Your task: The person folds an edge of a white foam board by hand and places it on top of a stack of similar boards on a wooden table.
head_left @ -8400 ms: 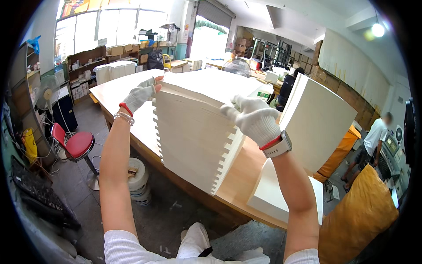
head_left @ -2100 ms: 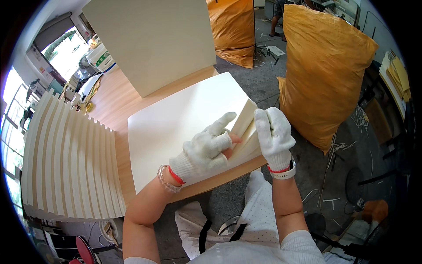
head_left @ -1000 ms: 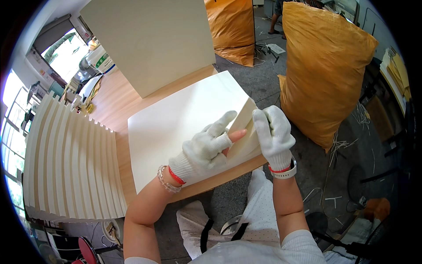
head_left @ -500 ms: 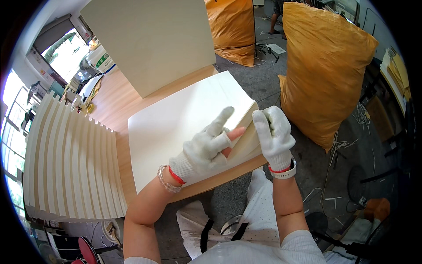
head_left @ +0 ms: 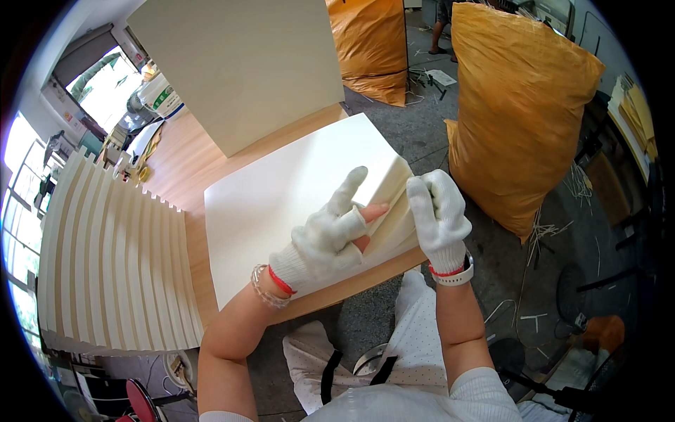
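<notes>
A stack of large white paper sheets (head_left: 281,190) lies on the wooden table in front of me, its right edges lifted and spread into layers. My left hand (head_left: 327,235), in a white knit glove with two bare fingertips, rests on the top sheet. One gloved finger is stretched out, and the bare tips lie by the spread edges. At the stack's right edge is my right hand (head_left: 439,214), gloved in white, with its fingers curled in and closed at the sheet edges. Its fingertips are partly hidden.
To the left stands a tall pile of layered cream sheets (head_left: 116,260). A large beige board (head_left: 246,70) rises behind the stack on the wooden table (head_left: 186,158). Orange sacks (head_left: 520,105) stand on the grey floor, with white strips scattered around. Someone's leg (head_left: 437,35) shows far back.
The layers at the right edge have fanned further apart, and the top sheet's edge has slipped left from my right fingertips. Both hands have barely moved.
</notes>
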`<state>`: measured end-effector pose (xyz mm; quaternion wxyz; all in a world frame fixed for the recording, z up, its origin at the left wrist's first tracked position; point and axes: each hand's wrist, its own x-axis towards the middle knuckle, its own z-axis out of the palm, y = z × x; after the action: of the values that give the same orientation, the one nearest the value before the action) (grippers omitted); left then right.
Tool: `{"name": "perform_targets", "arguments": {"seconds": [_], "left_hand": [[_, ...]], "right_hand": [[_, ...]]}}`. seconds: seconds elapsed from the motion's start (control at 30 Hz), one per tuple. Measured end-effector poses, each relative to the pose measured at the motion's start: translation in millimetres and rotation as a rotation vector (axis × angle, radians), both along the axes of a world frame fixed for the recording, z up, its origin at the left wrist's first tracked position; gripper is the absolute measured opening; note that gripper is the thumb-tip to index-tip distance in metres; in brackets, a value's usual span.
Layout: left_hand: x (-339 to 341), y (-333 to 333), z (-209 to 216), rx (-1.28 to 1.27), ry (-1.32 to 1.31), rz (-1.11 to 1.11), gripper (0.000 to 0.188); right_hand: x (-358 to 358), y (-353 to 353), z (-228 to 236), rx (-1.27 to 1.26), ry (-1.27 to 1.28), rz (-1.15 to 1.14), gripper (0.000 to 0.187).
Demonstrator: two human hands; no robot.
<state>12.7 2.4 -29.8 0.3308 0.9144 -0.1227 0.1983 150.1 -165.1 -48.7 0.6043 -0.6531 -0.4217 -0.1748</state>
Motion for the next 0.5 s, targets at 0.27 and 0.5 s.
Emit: {"name": "perform_targets", "arguments": {"seconds": [0.27, 0.5], "left_hand": [[-2.1, -2.9, 8.7, -0.029, 0.14, 0.043, 0.033], [-3.6, -5.1, 6.8, -0.075, 0.062, 0.046, 0.031]], "right_hand": [[1.8, 1.5, -1.2, -0.026, 0.054, -0.033, 0.023], [-0.9, 1.9, -2.2, 0.019, 0.1, -0.024, 0.029]]}}
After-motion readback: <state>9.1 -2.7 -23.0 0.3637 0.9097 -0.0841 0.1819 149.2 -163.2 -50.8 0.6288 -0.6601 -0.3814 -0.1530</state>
